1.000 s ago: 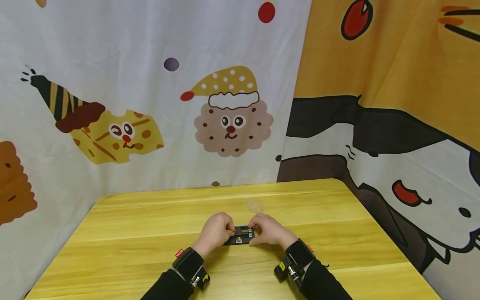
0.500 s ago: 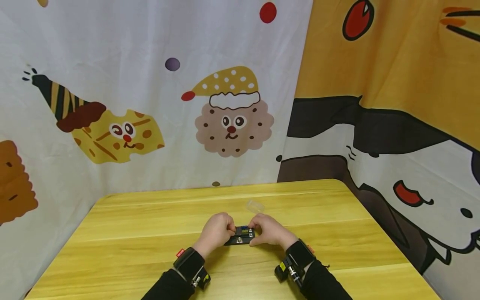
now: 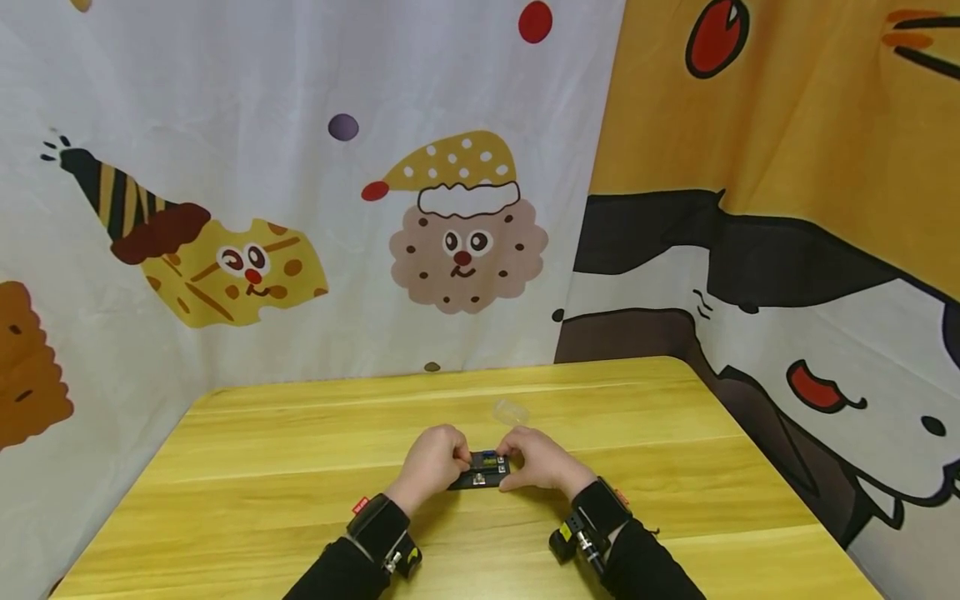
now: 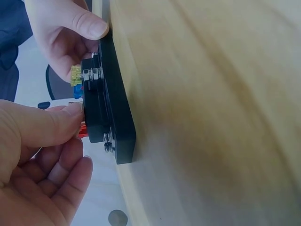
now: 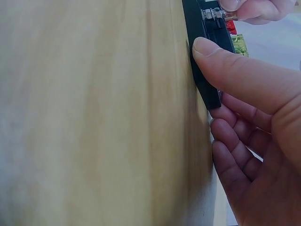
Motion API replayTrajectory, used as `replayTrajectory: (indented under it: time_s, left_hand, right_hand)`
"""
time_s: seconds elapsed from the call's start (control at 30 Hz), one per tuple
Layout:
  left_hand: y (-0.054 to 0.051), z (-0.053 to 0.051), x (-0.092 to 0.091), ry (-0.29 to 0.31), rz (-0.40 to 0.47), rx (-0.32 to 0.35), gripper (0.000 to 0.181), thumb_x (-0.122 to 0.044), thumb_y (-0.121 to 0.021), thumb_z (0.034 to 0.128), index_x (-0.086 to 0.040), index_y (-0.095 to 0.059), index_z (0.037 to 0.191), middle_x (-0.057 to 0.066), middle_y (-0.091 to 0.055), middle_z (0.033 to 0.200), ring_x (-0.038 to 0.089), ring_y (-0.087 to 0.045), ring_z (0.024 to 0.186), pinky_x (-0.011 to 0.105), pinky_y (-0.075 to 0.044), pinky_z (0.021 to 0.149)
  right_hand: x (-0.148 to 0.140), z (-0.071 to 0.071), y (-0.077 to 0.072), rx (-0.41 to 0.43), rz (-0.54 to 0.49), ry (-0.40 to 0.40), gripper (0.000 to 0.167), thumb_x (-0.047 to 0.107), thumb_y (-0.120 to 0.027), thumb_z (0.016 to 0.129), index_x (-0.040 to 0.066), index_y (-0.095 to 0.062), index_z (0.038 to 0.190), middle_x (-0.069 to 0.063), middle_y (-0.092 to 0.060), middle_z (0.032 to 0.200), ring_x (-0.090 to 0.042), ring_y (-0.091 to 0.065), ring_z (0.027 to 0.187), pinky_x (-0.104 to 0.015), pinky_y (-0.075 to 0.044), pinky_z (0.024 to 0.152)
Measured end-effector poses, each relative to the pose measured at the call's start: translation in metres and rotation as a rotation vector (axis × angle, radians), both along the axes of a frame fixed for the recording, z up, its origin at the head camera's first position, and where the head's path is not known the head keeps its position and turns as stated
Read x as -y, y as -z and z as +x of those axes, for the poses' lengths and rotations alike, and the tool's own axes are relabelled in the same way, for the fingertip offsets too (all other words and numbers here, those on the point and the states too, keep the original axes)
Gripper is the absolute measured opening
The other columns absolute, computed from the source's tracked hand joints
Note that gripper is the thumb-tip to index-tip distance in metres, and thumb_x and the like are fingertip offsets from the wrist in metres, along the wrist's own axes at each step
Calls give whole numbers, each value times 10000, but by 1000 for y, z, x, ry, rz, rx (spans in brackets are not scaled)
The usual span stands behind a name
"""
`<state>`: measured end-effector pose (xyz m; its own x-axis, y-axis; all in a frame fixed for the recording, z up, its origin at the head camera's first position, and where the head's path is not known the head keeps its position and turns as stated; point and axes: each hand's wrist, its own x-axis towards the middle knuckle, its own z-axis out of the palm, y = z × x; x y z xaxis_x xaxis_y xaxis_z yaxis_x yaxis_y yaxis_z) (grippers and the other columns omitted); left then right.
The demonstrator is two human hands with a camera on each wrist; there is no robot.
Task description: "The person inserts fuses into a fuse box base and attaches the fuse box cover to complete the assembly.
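A black fuse block (image 3: pixel 478 481) with metal studs and nuts lies on the table between both hands. My left hand (image 3: pixel 433 459) pinches a small brownish see-through blade fuse (image 5: pixel 231 15) at the block's top, between thumb and fingers; its lower end is hidden. In the left wrist view, a yellow blade fuse (image 4: pixel 75 75), a blue blade fuse (image 4: pixel 78 91) and a red blade fuse (image 4: pixel 83 130) sit in the block beside those fingertips. My right hand (image 3: pixel 542 461) grips the block's right end, thumb on the near side and fingers at the far side.
Behind the hands a clear plastic piece (image 3: pixel 511 412), perhaps a cover, lies on the wooden table (image 3: pixel 300 467). A printed cartoon curtain (image 3: pixel 285 83) hangs along the table's back and right sides. Both wrists wear black straps with small cameras.
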<state>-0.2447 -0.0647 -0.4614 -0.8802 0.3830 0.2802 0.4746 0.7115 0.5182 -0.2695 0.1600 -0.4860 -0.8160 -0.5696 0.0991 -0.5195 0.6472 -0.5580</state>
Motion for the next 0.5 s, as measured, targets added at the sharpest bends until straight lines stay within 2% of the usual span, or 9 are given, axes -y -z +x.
replayTrajectory:
  time_s: [0.17,0.5]
  left_hand:
    - [-1,-1,0,-7,-5,13,252,15,-816,736,-161,-670,630,-103,-589,683,76,-517,636,276,-465,626]
    - [-3,1,-2,-10,-31,-16,271,29,-804,722,-163,-651,606,-104,-578,663,78,-506,615,270,-453,606]
  right_hand:
    - [0,1,-2,-6,-4,-1,409,240,-904,712,100,-684,1026,27,-590,1000,-169,-570,923,-375,-481,869]
    - [1,3,-2,-1,0,-3,418,242,-900,718,95,-680,1041,23,-593,1017,-181,-583,942,-381,-486,877]
